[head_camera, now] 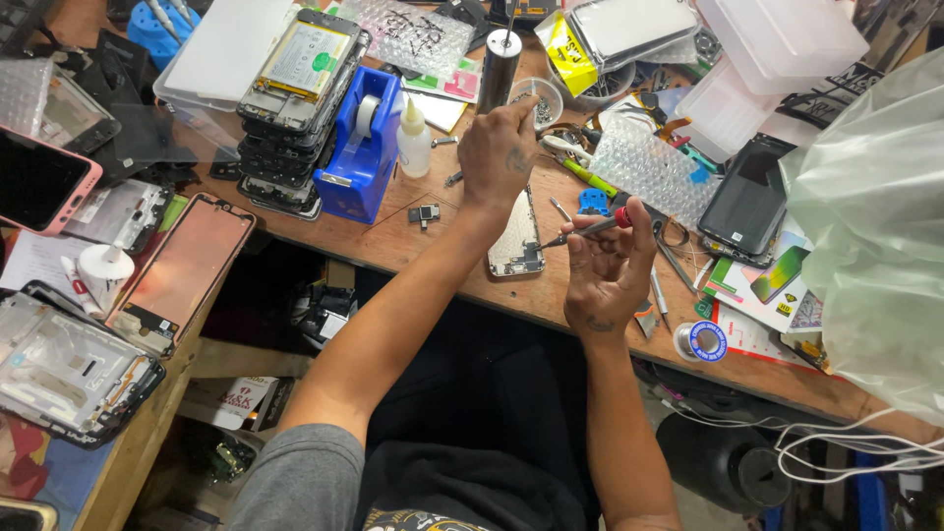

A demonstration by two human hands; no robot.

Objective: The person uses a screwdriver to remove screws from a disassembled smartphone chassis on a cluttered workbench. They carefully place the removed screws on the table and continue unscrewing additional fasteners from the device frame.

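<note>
left hand [499, 149] reaches to small dish [543, 102] — right hand [608, 264] grips screwdriver [588, 228].

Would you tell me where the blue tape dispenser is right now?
In the head view the blue tape dispenser stands left of the left hand, between the stack of opened phones and a small white bottle.

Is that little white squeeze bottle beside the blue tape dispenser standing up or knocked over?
Upright. The white squeeze bottle stands on its base, nozzle pointing up, right of the blue tape dispenser.

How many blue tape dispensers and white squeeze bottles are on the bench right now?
2: one blue tape dispenser beside the stack of phone frames, and one white squeeze bottle just right of it. Clutter may hide others.
</note>
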